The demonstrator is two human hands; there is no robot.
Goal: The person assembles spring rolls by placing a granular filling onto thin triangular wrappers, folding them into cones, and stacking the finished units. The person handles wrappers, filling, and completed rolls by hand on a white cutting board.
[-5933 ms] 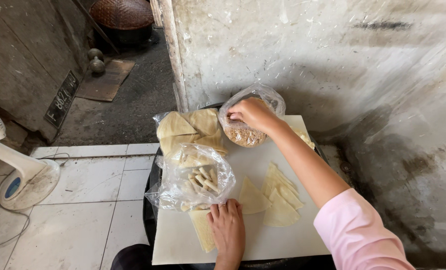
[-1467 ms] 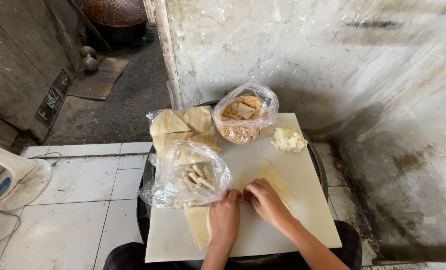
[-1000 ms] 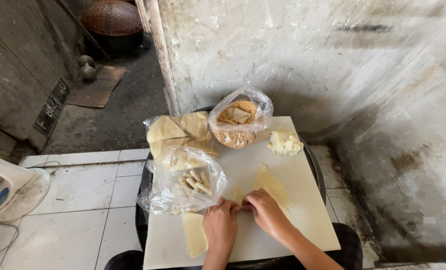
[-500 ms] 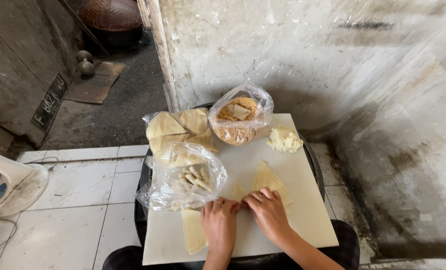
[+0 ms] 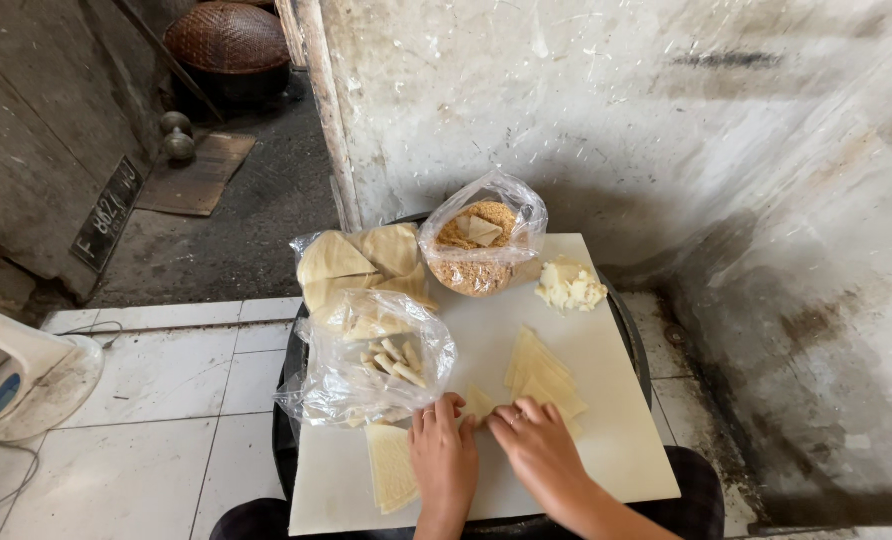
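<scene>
The flat white rectangular board (image 5: 606,400) carries pale yellow triangular pastry sheets (image 5: 541,375) and a cream lump of dough (image 5: 569,286) at far right. The clear plastic bag (image 5: 481,245) holds orange-brown crumbs. The woven basket (image 5: 226,38) far left is dark reddish brown.

Soft, even daylight, sharp across most of the frame.

The white board (image 5: 566,400) is brightest at centre; shade deepens toward the upper left, a dim shadow sits behind the plastic bags (image 5: 481,235), and the edges bend slightly.

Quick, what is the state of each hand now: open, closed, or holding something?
Left hand: fingers curled, pinching a small pale wrapper piece.
Right hand: fingers curled on the same wrapper piece.
</scene>
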